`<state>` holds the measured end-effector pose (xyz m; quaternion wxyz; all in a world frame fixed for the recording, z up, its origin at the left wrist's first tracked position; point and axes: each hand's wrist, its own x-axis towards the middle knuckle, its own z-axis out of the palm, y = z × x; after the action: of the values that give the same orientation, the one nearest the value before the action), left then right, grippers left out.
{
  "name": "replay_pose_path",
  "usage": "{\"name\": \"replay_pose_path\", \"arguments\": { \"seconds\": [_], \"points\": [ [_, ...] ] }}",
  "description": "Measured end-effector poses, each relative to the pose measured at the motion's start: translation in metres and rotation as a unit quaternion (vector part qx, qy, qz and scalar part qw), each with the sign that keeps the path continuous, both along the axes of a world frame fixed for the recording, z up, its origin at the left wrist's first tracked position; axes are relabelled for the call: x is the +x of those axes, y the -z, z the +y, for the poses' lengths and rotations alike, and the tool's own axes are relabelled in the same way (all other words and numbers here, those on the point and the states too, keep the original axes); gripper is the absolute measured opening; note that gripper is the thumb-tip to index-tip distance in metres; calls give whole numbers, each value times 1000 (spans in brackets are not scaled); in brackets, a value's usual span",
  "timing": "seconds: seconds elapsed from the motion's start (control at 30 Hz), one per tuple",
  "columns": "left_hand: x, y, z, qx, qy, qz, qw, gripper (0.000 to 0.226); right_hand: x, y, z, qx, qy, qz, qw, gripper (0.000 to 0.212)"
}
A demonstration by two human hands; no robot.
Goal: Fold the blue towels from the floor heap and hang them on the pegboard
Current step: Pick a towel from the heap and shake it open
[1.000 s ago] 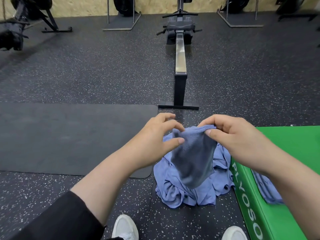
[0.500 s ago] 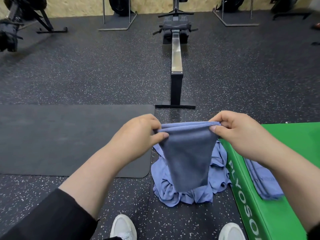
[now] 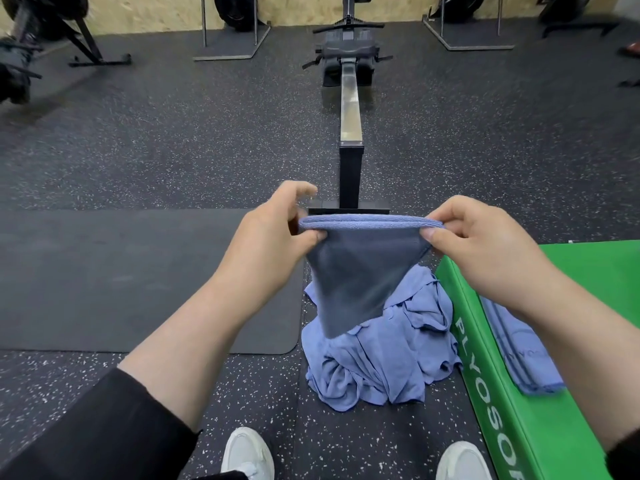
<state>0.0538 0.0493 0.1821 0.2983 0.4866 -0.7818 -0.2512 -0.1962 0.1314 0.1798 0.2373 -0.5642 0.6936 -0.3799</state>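
Note:
A blue towel [image 3: 356, 275] hangs doubled over in front of me, its top edge stretched level between both hands. My left hand [image 3: 273, 237] pinches the top left corner with thumb and fingers. My right hand [image 3: 474, 240] pinches the top right corner. Below the hanging towel a crumpled heap of blue towels [image 3: 384, 355] lies on the dark speckled floor. One folded blue towel [image 3: 519, 351] lies flat on a green plyo box [image 3: 588, 271] at the right. No pegboard is in view.
A dark exercise mat [image 3: 138, 278] lies on the floor at left. A rowing machine [image 3: 350, 109] runs away from me straight ahead. Rack stands [image 3: 232, 46] and other gym equipment line the far wall. My white shoes [image 3: 247, 452] stand at the bottom.
My hands have moved apart and upward, pulling the towel's top edge from a bunched pinch into a straight, taut line. The towel now hangs higher above the heap.

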Motion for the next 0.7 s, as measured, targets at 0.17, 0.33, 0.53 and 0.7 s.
{"name": "replay_pose_path", "arguments": {
  "seconds": [0.17,0.33,0.53,0.7],
  "points": [
    [-2,-2,-1,-2,-3,-14,1000,6,5,-2,1,-34,-29,-29,999,12],
    [-2,-1,1,41,-4,39,998,12,9,-2,0,-63,-48,-42,996,28],
    [-3,-2,3,66,7,74,995,14,11,2,0,-59,-24,-50,997,12],
    [-3,-7,6,72,20,77,994,11,15,8,-3,-33,-6,-70,997,28]
  ]
}}
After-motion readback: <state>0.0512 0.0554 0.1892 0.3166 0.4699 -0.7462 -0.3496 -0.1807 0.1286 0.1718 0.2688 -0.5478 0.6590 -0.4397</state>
